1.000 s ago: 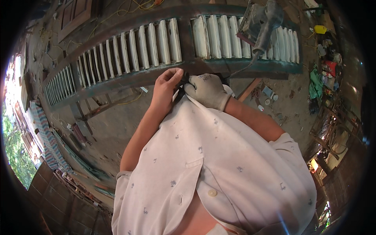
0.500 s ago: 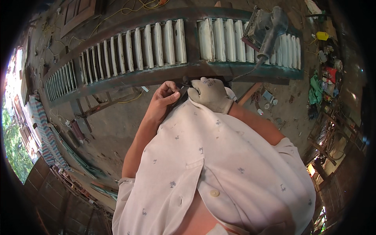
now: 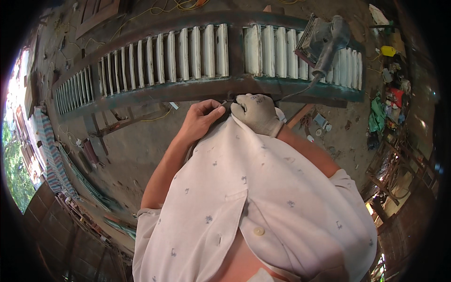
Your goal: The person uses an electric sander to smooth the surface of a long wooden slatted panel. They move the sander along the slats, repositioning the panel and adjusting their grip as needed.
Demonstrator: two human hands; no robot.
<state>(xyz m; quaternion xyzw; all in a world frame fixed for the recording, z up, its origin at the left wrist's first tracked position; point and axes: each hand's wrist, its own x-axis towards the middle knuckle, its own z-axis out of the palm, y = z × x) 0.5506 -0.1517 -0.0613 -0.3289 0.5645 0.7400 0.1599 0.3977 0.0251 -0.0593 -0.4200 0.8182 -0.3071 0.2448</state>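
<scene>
My bare left hand (image 3: pixel 203 118) is closed in a pinch just this side of a louvred shutter (image 3: pixel 159 88). A tiny thing shows at its fingertips, too small to name. Beside it my right hand (image 3: pixel 258 115), in a grey work glove, is closed, with a bit of something black at its fingers. A black power cord (image 3: pixel 300 90) runs into this glove from the handle of a sander (image 3: pixel 327 44). The sander rests on the right part of the shutter, on the pale slats. The shutter's frame is dark brown with greenish edges.
A brown panelled door (image 3: pixel 97 16) and yellow cords (image 3: pixel 162 9) lie beyond the shutter. To the right are a yellow container (image 3: pixel 388 50), a green plastic bag (image 3: pixel 377 114) and wood scraps. A striped sheet (image 3: pixel 47 150) hangs at the left, near another green shutter (image 3: pixel 84 176).
Both hands have shifted slightly to the right and drawn closer together. The dark piece that stuck out between them now shows less. The sander stays on the slats.
</scene>
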